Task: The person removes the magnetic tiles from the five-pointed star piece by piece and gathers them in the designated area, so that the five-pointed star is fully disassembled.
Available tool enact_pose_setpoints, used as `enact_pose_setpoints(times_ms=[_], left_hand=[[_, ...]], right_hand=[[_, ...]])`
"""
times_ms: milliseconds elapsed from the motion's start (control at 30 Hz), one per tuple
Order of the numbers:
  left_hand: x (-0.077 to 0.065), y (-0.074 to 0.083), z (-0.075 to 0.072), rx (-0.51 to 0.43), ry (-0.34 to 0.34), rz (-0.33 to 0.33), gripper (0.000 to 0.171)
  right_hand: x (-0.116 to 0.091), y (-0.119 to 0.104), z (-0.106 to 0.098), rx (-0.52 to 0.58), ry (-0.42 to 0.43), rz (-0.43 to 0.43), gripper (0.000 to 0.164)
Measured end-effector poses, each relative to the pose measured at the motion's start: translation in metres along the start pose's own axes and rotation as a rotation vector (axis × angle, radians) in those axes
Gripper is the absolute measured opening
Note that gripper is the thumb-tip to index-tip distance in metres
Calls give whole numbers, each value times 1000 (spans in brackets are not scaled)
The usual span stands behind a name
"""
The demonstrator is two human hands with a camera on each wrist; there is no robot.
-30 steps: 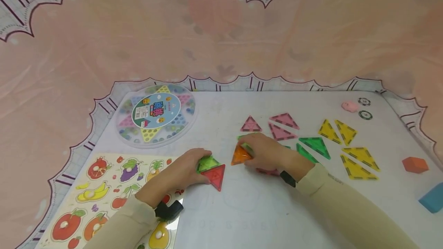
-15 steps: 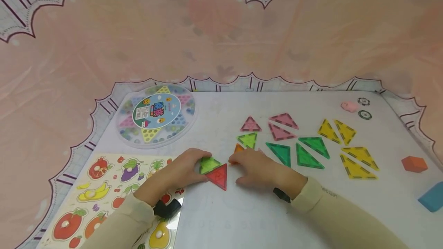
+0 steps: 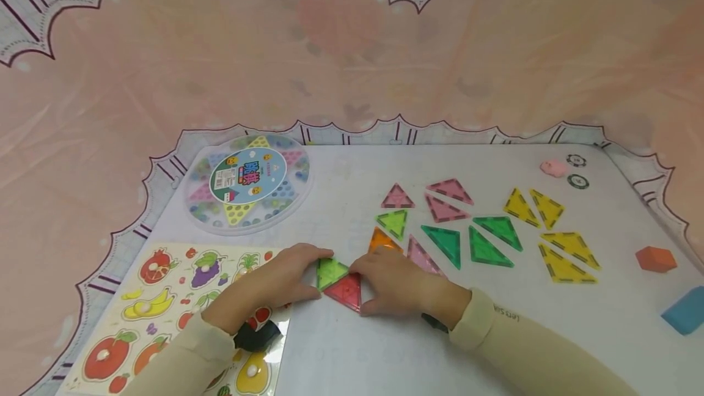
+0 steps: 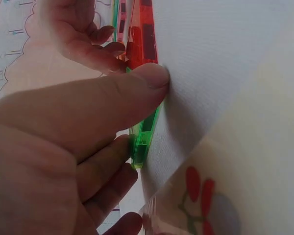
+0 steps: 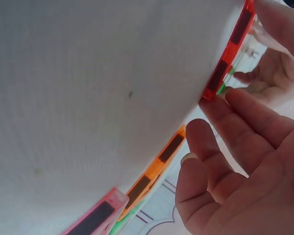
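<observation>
A light green triangular magnetic tile (image 3: 331,272) and a red triangular magnetic tile (image 3: 346,293) lie edge to edge on the white table. My left hand (image 3: 277,277) grips the green tile between thumb and fingers at its left side; the left wrist view shows the thumb near the table surface. With my right hand (image 3: 396,283) I hold the red tile from the right, index finger at its top corner and thumb at its lower one. Just behind the right hand is an orange tile (image 3: 382,239), partly covered by the fingers, and a pink tile (image 3: 422,254) beside it.
More triangular tiles lie to the right, among them a green one (image 3: 488,249) and a yellow one (image 3: 565,264). A fruit puzzle board (image 3: 176,289) is at the left, a round Chinese checkers set (image 3: 250,185) behind it. Orange (image 3: 656,260) and blue (image 3: 684,311) blocks stand far right.
My right hand has left the orange tile and moved left and toward me onto the red tile. The orange tile now lies below the light green one. My left hand has stayed nearly in place.
</observation>
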State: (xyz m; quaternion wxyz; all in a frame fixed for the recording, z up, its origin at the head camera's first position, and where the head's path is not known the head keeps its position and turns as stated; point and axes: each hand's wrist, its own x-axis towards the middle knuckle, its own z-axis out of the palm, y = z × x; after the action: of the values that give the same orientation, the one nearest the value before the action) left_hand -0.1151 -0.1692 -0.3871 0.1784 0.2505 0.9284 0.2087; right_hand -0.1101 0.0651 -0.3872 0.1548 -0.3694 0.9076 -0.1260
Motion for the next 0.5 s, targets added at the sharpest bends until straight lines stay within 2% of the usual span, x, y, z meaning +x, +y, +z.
enact_pose_setpoints(times_ms=[133, 367, 500], left_hand=[[0, 0, 1, -4, 24, 5, 63], [0, 0, 3, -16, 50, 1, 63], [1, -2, 1, -14, 85, -27, 64]], right_hand=[[0, -4, 0, -19, -13, 37, 64], [-1, -8, 0, -81, -11, 54, 61], [-7, -7, -2, -76, -23, 43, 59]])
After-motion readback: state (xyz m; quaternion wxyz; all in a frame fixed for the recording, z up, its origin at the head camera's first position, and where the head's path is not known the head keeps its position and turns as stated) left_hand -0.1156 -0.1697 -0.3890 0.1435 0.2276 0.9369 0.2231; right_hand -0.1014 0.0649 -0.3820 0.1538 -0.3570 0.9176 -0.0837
